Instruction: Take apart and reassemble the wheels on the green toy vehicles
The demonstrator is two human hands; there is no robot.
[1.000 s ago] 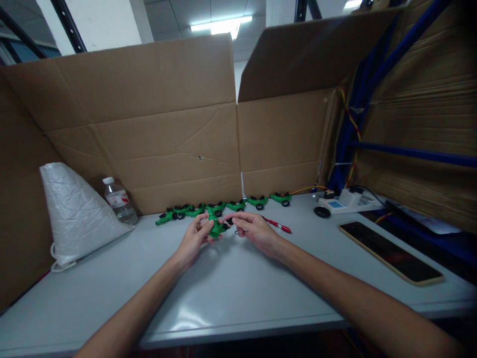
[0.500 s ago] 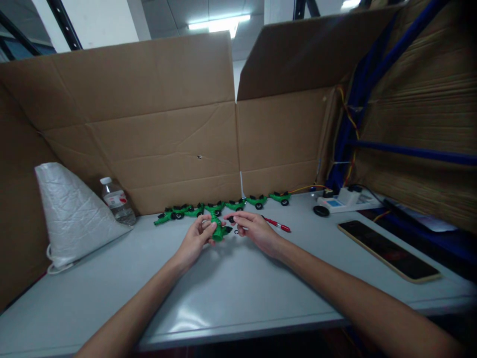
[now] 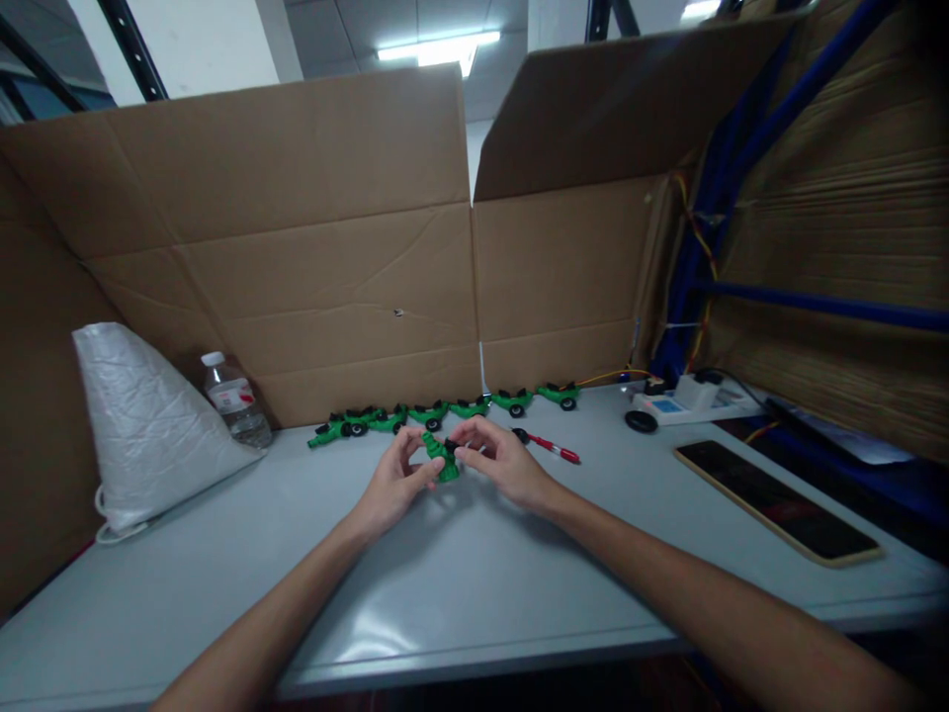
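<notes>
My left hand [image 3: 391, 483] pinches a small green toy car body [image 3: 442, 459] just above the grey table [image 3: 460, 583]. My right hand [image 3: 502, 463] closes its fingertips on a small black wheel [image 3: 450, 447] at the top of that green body. Both hands meet at the middle of the table. Behind them a row of several finished green toy cars with black wheels [image 3: 445, 409] lines the foot of the cardboard wall.
A red pen [image 3: 553, 449] lies right of my hands. A white sack [image 3: 144, 425] and a water bottle [image 3: 231, 400] stand at the left. A phone [image 3: 775, 499], a black cap [image 3: 641, 421] and a power strip [image 3: 693, 400] sit at the right. Cardboard walls [image 3: 326, 287] enclose the back.
My right hand has brought the black wheel from beside the green body onto its top. The green body has tilted more upright between my two hands.
</notes>
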